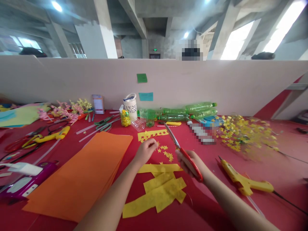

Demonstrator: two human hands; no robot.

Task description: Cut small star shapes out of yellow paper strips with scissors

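Note:
My left hand (146, 151) is closed in a pinch just left of several small yellow paper stars (164, 147). What its fingertips hold, if anything, is too small to make out. In my right hand (192, 163) is a pair of scissors (175, 140) with red handles, its blades together and pointing up and away to the left. Beyond my left hand lies a yellow paper strip with star-shaped holes (154, 134). Nearer to me, between my forearms, overlapping yellow paper strips (154, 195) are spread on the red table (192, 208).
Orange paper sheets (89, 173) are stacked at the left. To the right lie a yellow glue gun (243, 181) and a bunch of yellow star sprays (243, 133). Green plastic bottles (178, 114) and a white cup (130, 107) stand or lie before the white partition (180, 83).

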